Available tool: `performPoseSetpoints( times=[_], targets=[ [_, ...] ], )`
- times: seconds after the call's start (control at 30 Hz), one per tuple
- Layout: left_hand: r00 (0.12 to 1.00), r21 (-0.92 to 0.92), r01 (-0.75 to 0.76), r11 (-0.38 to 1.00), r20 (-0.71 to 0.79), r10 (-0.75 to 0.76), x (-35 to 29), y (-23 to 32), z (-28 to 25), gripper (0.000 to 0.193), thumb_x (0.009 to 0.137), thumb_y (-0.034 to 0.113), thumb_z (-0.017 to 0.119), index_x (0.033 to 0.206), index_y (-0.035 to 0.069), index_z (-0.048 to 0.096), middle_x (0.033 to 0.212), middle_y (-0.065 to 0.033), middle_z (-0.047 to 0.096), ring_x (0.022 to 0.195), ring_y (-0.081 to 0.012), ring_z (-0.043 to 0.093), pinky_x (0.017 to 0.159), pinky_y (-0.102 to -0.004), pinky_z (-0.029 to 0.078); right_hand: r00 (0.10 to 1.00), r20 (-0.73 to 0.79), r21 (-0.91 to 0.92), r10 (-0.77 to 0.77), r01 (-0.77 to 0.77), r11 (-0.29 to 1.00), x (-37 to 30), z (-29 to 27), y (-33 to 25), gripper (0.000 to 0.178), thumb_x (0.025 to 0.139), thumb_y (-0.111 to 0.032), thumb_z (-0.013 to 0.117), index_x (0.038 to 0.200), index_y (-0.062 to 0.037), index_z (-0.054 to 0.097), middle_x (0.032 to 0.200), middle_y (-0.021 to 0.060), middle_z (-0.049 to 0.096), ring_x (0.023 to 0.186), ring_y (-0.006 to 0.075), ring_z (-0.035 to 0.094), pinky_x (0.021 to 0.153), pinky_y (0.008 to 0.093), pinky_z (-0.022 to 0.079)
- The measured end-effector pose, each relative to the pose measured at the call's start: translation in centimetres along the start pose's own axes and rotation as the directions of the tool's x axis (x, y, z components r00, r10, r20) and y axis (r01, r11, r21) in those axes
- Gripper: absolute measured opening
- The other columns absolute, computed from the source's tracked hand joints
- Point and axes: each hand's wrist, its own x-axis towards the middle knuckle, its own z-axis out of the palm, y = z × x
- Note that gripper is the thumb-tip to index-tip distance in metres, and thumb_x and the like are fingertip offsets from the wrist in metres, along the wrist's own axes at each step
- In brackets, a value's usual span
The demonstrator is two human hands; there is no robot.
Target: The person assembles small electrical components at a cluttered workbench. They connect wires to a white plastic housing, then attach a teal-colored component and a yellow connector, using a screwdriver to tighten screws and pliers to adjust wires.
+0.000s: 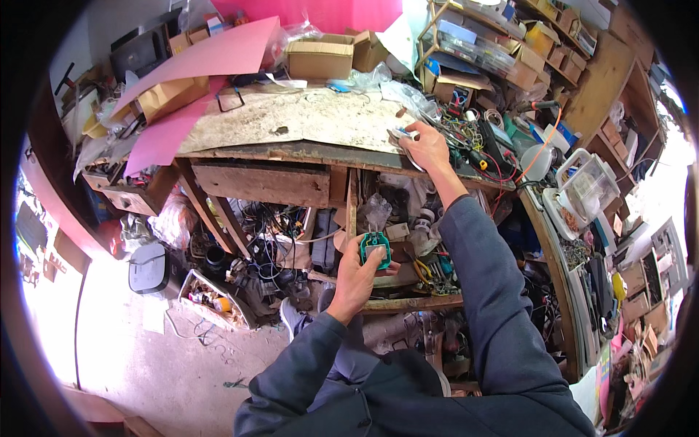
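Observation:
My left hand [354, 282] is closed around a small green plastic housing [375, 239] with a pale square piece in its middle. The thumb presses on its face, and it is held over the space in front of the workbench [291, 120]. Stretched out to the bench's right part, my right hand [429, 149] has its fingers pinched together at the front edge. A small pale, shiny object [399, 133] shows at the fingertips; its kind is too small to make out. A tangle of wires and tools [477, 142] lies just right of this hand.
Pink sheets [204, 58] and a cardboard box [320, 57] cover the bench's back and left. Under it are a wooden drawer [262, 182], cables and yellow-handled pliers [422, 271]. A crate [217, 302] and a dark bin [151, 268] stand on the floor. Crowded shelves rise at right.

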Motion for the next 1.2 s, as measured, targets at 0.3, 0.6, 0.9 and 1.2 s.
performPoseSetpoints(
  times=[0.3,0.6,0.9,1.2],
  targets=[
    [0.998,-0.069,0.054,0.996,0.015,-0.053,0.2,0.1,-0.2,0.044,0.109,0.013,0.056,0.147,-0.001,0.040,0.121,-0.0131,0.064,0.101,-0.0282,0.075,0.086,-0.0403,0.065,0.968,-0.164,0.243,-0.192,0.228,0.943,-1.1,-1.2,0.1,0.022,0.083,-0.019,0.081,0.101,-0.0053,0.079,0.093,0.0108,0.079,0.086,0.0219,0.076,0.079,0.0336,0.056],
    [1.000,-0.171,0.016,0.985,-0.011,-0.018,0.2,-0.4,-0.4,0.037,0.108,0.006,0.048,0.144,0.001,0.046,0.132,-0.0168,0.065,0.114,-0.0350,0.071,0.095,-0.0465,0.063,0.989,-0.021,0.510,-0.149,0.139,0.849,-16.9,-3.6,1.5,0.017,0.086,0.004,0.079,0.102,0.0008,0.074,0.100,0.0025,0.072,0.089,0.0082,0.068,0.077,0.0239,0.055],
    [0.999,-0.195,-0.040,0.980,0.014,0.044,0.0,-0.7,-0.7,0.037,0.109,0.008,0.054,0.145,0.000,0.047,0.133,-0.0106,0.062,0.116,-0.0216,0.068,0.100,-0.0423,0.062,0.974,-0.097,0.426,-0.203,0.225,0.876,-26.0,-3.2,0.7,0.018,0.086,0.002,0.077,0.104,0.0016,0.074,0.115,0.0144,0.071,0.090,0.0220,0.075,0.077,0.0309,0.061],
    [0.998,-0.058,-0.061,0.996,0.016,0.062,0.1,-1.3,-0.5,0.037,0.108,0.006,0.057,0.144,-0.002,0.051,0.127,-0.0077,0.066,0.113,-0.0148,0.066,0.099,-0.0339,0.059,0.997,-0.026,0.800,0.074,-0.024,0.600,-27.1,-1.8,-0.3,0.041,0.091,0.004,0.076,0.131,0.0015,0.065,0.119,0.0098,0.072,0.094,0.0138,0.072,0.081,0.0278,0.061]
  ],
)
